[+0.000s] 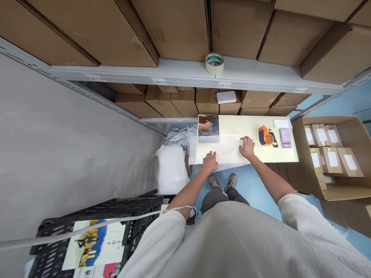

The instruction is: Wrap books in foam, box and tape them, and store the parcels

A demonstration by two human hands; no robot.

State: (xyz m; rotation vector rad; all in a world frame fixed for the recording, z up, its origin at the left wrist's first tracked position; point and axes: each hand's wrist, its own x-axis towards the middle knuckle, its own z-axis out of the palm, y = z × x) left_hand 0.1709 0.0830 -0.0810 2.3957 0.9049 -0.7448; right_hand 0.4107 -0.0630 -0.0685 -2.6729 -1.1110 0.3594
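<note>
Both hands rest on a pale cream tabletop (232, 123). My left hand (210, 161) lies near the front edge with its fingers apart, just below a dark-covered book (208, 128) with white lettering. My right hand (247, 148) is spread on the middle of the top, holding nothing. A whitish, see-through sheet seems to lie around the hands; its outline is hard to make out. To the right of my right hand are an orange tape dispenser (263, 136), a black and yellow cutter (273, 138), a white paper (281, 123) and a pinkish-purple packet (285, 138).
Cardboard boxes (179, 31) fill the shelves ahead, with a tape roll (215, 68) on the shelf edge. A large open carton (298, 141) holding small boxes stands right. White packing sheets (171, 170) and a black crate (136, 208) with books are left. A white cable (130, 219) crosses there.
</note>
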